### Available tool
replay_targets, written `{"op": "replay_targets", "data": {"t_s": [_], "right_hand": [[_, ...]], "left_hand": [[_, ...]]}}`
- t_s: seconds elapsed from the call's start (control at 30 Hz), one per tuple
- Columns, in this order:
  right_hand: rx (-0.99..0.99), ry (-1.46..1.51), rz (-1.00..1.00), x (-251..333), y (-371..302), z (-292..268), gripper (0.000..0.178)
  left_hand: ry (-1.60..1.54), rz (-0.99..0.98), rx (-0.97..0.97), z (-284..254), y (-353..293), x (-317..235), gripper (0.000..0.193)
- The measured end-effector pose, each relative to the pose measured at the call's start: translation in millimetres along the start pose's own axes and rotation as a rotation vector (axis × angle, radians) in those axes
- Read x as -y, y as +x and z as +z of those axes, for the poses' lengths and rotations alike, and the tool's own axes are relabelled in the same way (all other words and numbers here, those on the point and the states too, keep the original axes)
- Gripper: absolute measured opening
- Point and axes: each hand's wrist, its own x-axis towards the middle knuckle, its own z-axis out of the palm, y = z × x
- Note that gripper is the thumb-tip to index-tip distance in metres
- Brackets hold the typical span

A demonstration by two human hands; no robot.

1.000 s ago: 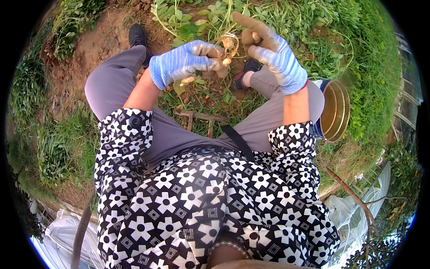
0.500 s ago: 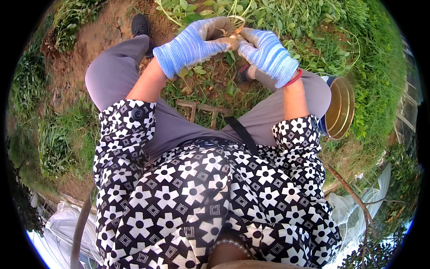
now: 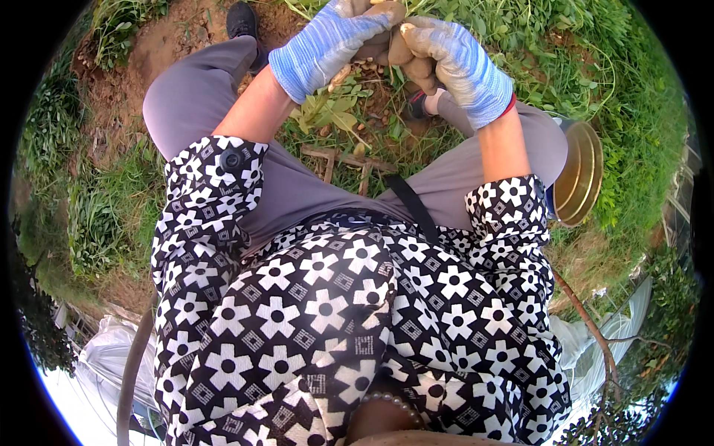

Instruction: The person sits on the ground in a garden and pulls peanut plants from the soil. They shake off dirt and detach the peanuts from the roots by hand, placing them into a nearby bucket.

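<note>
Meeting near the top edge of the head view, the gloved left hand (image 3: pixel 335 44) and right hand (image 3: pixel 454 70) work close together above the soil, between the spread knees. A second ago they stood apart, with a root and its pods plainly showing between them; since then they have closed in and risen in the frame, so that the picking is now at the fingertips and mostly out of sight. The left hand is curled nearly closed, a pale pod (image 3: pixel 340 77) peeping out under its palm. The right hand has its fingers bent in, and a small pod (image 3: pixel 407 30) seems pinched at the tip of its uppermost digit. A leafy sprig (image 3: pixel 331 115) lies just below the left hand, and a bucket (image 3: pixel 584 175) stands beside the right knee.

Part of the left hand is cut off by the upper edge. Whether the root is in either grip cannot be told, nor how many pods the palms hide. The bucket's bottom is hard to make out too.
</note>
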Motion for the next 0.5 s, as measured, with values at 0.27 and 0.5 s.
{"op": "replay_targets", "data": {"t_s": [0.27,0.5], "right_hand": [[-0.005,0.165,-0.382,11,-2,7,0.040],[-0.162,0.037,0.033,0,13,7,0.027]], "left_hand": [[-0.452,0.185,0.032,-26,21,11,0.019],[-0.287,0.148,-0.396,-33,32,20,0.017]]}}
